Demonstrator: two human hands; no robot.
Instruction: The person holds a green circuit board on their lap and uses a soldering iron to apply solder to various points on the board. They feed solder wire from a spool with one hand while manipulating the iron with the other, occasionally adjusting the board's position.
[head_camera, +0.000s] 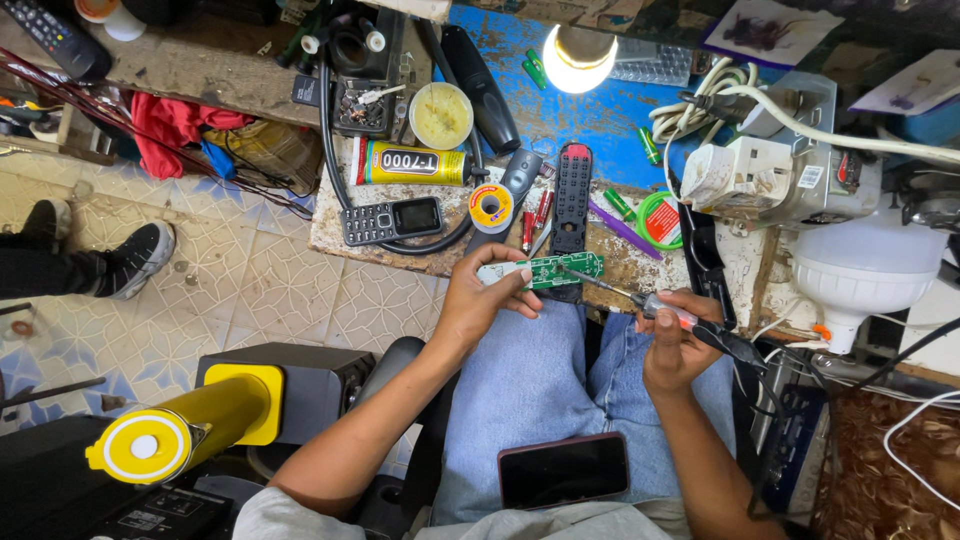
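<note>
My left hand (480, 295) grips a long green circuit board (556, 269) at its left end, holding it level above my lap. My right hand (678, 340) holds a soldering iron (640, 298) like a pen; its thin metal tip reaches left and touches the board near its middle. A black remote-control shell (572, 190) lies on the bench just behind the board. A spool of solder wire (491, 208) sits to its left.
A dark smartphone (563, 469) rests on my jeans. On the bench lie a small keypad phone (392, 220), a yellow glue tube (410, 163), a lit bulb (577, 58), a flux tin (440, 115) and tangled cables. A yellow cylinder (185, 430) stands at lower left; another person's feet (120, 258) at left.
</note>
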